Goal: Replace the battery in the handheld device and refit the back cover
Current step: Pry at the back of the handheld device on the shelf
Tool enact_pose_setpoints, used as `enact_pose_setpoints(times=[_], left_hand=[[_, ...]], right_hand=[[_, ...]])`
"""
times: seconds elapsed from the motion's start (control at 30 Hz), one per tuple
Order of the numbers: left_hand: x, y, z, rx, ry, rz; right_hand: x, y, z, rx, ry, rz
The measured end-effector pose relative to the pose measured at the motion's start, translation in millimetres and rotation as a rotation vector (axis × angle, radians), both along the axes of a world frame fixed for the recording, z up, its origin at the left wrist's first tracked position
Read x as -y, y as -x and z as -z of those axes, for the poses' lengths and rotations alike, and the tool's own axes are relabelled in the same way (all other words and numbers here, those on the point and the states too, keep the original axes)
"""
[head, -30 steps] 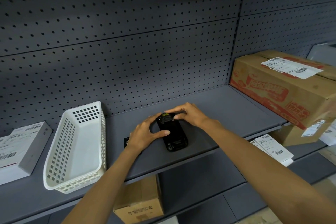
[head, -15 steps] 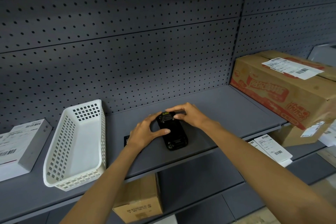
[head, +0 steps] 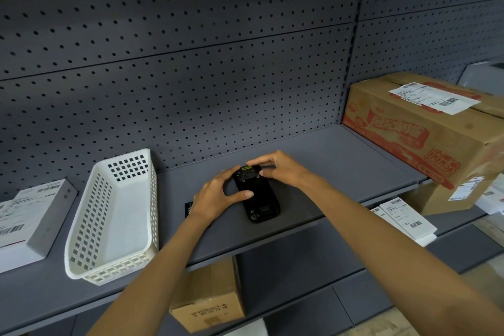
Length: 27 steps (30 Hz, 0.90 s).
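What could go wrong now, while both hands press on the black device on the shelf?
1. The device lies near the shelf front edge; a push toward the person could slide it off.
2. The left hand and right hand grip mostly its far end, so the near end may lift or pivot.

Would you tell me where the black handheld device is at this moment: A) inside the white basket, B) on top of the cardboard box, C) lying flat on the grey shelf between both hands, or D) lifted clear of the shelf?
C: the handheld device lies flat on the grey shelf, with the left hand and right hand touching it.
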<state>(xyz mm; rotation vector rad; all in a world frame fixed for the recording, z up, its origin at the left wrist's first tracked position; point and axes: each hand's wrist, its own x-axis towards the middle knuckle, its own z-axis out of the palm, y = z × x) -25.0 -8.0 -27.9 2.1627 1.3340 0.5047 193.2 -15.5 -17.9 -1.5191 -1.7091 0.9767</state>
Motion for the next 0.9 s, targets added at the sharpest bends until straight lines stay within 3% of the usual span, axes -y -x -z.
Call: enact_pose_setpoints(times=[0.53,0.9], left_hand=[[1.1,-0.3,-0.1,0.005,-0.033,-0.004],[4.2,1.8,-1.8,0.047,-0.040,0.055]], right_hand=[[4.4,9.6,2.9,-0.053,-0.032,0.088],[14.3,25.7,1.4,0.207,-0.182,0.171]])
